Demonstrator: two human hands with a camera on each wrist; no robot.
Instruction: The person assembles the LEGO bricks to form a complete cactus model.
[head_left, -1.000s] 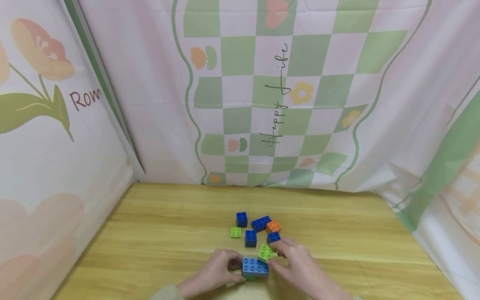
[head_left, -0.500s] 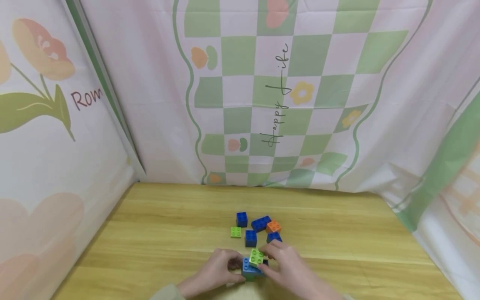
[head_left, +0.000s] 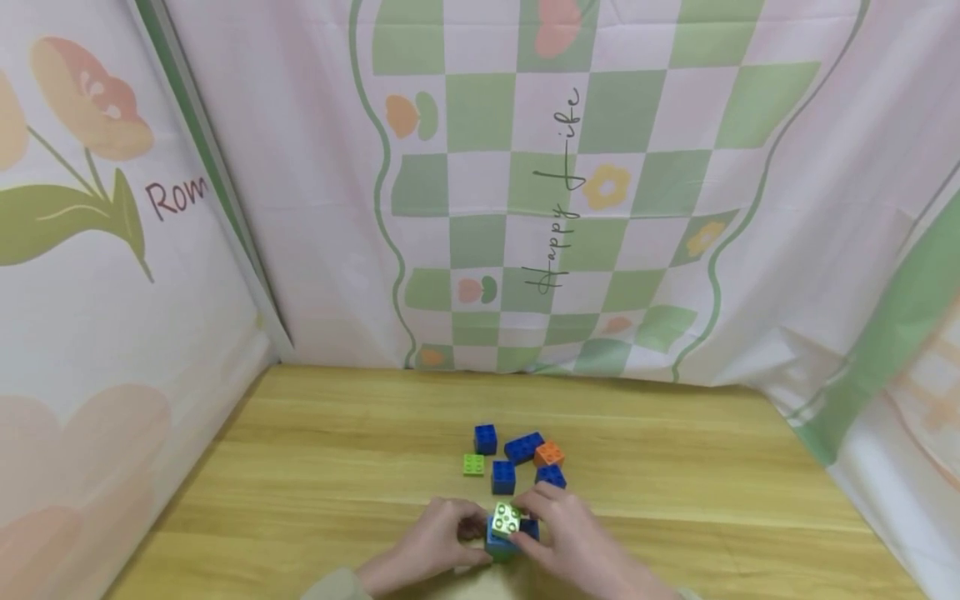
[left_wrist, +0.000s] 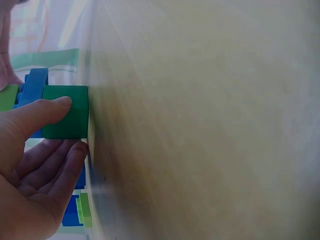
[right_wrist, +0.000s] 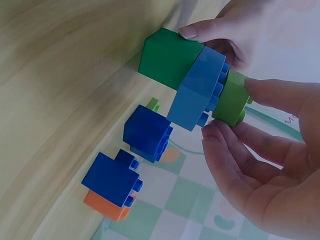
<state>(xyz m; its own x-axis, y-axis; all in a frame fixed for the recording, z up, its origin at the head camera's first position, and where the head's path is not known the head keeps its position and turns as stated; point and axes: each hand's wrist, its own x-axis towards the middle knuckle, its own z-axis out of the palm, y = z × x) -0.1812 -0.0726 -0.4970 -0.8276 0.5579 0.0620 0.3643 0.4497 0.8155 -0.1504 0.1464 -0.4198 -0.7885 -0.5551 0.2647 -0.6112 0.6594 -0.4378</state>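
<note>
My left hand [head_left: 433,537] grips a dark green brick [left_wrist: 75,115] that stands on the table, thumb on one side and fingers on the other. A wider light blue brick [right_wrist: 197,90] with several studs sits on top of it and overhangs to the right. My right hand [head_left: 573,537] pinches a lime green 2x2 brick [right_wrist: 232,97] between thumb and fingertips. The lime brick is right at the studs on the light blue brick's left part, slightly turned in the head view. The light blue brick's right end is partly behind the right hand's fingers in that view.
Beyond the hands lie a flat lime brick [head_left: 473,464], an orange brick [head_left: 549,454], a long dark blue brick [head_left: 523,447] and smaller dark blue bricks [head_left: 503,477]. A patterned curtain [head_left: 480,192] borders the wooden table [head_left: 337,433] at the back.
My right hand has carried the lime brick left, from beside the light blue brick's right end to over its left part. The left hand has kept its grip in place.
</note>
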